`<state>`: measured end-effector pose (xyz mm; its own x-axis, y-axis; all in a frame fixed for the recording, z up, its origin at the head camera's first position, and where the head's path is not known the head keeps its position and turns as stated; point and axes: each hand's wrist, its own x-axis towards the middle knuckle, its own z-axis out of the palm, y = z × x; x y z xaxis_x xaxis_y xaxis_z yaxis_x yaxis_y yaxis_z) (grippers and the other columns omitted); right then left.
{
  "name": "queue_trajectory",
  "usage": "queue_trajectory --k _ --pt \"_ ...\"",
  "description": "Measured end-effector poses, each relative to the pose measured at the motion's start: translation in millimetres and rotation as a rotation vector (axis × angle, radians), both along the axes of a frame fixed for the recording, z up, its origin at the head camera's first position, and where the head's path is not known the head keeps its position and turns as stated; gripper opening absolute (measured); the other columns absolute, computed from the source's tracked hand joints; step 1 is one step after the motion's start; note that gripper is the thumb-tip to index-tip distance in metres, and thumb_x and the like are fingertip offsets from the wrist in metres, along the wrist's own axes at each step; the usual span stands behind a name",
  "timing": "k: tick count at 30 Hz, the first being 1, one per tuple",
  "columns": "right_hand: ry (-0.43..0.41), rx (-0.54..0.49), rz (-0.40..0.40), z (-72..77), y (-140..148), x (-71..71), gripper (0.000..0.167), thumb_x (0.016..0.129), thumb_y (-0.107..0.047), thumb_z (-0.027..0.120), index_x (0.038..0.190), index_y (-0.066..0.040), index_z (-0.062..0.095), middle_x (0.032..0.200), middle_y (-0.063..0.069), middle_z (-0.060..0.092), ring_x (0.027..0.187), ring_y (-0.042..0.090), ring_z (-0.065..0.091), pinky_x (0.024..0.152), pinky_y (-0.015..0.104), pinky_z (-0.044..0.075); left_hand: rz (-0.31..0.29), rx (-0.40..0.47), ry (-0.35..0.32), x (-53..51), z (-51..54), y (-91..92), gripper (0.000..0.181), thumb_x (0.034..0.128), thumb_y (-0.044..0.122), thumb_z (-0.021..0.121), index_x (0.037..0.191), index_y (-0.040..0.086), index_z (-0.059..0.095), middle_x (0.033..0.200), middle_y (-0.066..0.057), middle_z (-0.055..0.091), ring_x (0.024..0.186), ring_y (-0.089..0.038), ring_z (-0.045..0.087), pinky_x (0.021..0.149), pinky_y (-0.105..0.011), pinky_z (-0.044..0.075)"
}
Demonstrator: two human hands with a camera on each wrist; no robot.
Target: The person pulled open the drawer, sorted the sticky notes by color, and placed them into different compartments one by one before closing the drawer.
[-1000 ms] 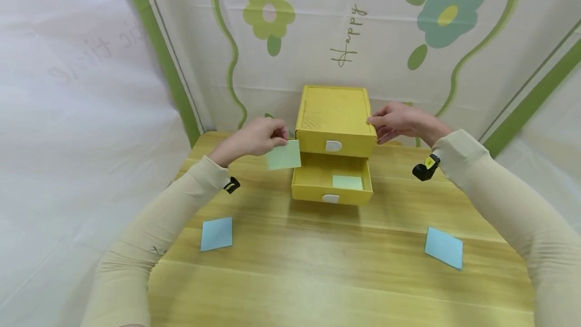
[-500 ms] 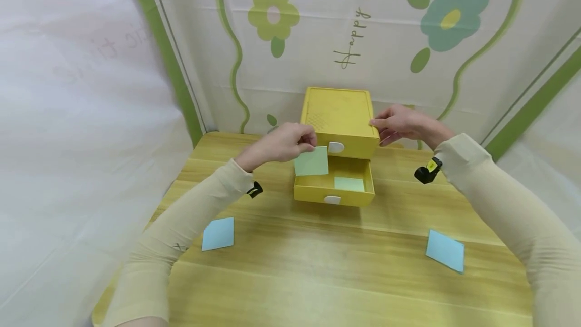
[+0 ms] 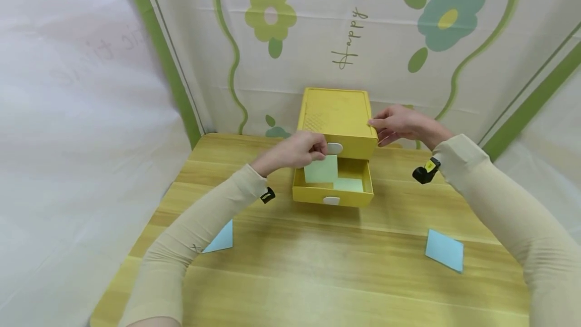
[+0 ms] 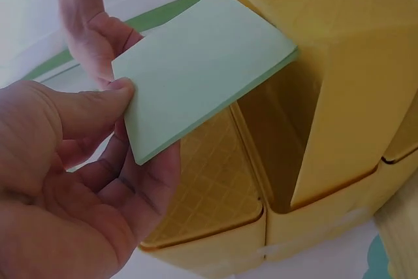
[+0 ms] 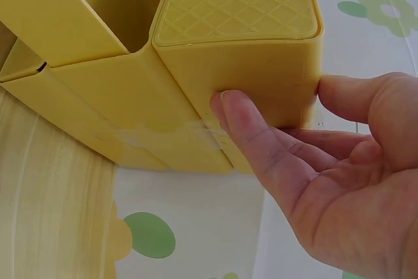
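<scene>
My left hand (image 3: 295,150) pinches a pale green sticky note pad (image 3: 321,169) over the pulled-out lower drawer (image 3: 308,195) of a yellow two-drawer box (image 3: 338,107). In the left wrist view, the thumb lies along one edge of the pad (image 4: 202,73). A second pale green pad (image 3: 350,184) lies in the drawer, partly behind its front wall. My right hand (image 3: 397,124) rests on the box's upper right edge, thumb and fingers extended. In the right wrist view, the index finger touches one face of the box (image 5: 176,89) and the thumb meets its edge.
On the wooden table (image 3: 313,266) lie a blue pad (image 3: 445,250) at right and another blue pad (image 3: 222,240) at left, partly hidden by the left sleeve. The upper drawer (image 3: 356,148) is closed. A printed curtain (image 3: 386,69) hangs behind the box.
My left hand has carried the green pad rightward from beside the box, then lower over the drawer. The right hand has stayed at the box's edge.
</scene>
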<state>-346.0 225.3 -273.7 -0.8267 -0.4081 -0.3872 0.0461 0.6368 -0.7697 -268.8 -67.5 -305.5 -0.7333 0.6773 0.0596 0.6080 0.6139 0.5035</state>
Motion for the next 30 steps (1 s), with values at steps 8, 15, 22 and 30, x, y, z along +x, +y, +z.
queue_trajectory --k 8,15,22,30 --pt "0.003 -0.006 -0.002 -0.4 0.0 1.5 0.051 0.105 -0.03 0.046 0.139 0.008 0.044 0.094 0.005 0.071 0.084 0.02 0.07 0.083 0.041 0.062 -0.031 -0.055 0.01 -1.9 -15.3 2.4 0.007 0.0982 0.015 0.061 0.092 0.012 0.062 0.08 0.001 0.057 0.071 -0.011 0.049 0.063 -0.021 0.041" --pt "0.002 -0.003 -0.008 0.3 -0.7 1.7 0.05 0.105 -0.03 0.046 0.138 0.008 0.044 0.094 0.005 0.07 0.083 0.019 0.069 0.082 0.04 0.062 -0.025 -0.088 0.009 -4.5 -25.7 2.4 0.007 0.0977 0.015 0.061 0.091 0.012 0.063 0.081 0.002 0.058 0.073 -0.011 0.05 0.065 -0.021 0.042" --pt "0.01 -0.005 -0.003 0.5 -0.5 2.2 0.051 0.105 -0.03 0.047 0.138 0.008 0.045 0.095 0.007 0.071 0.083 0.02 0.07 0.079 0.037 0.062 -0.04 -0.11 -0.016 -5.0 -37.1 1.9 0.007 0.0986 0.015 0.06 0.092 0.012 0.062 0.083 0.001 0.06 0.073 -0.012 0.05 0.066 -0.022 0.043" --pt "0.013 0.0 -0.007 -1.3 0.4 0.4 0.05 0.105 -0.03 0.047 0.137 0.008 0.047 0.094 0.008 0.07 0.082 0.019 0.069 0.077 0.036 0.063 -0.046 -0.124 -0.012 -6.1 -45.2 2.9 0.007 0.0979 0.012 0.06 0.093 0.01 0.065 0.084 0.0 0.062 0.073 -0.012 0.051 0.066 -0.022 0.044"
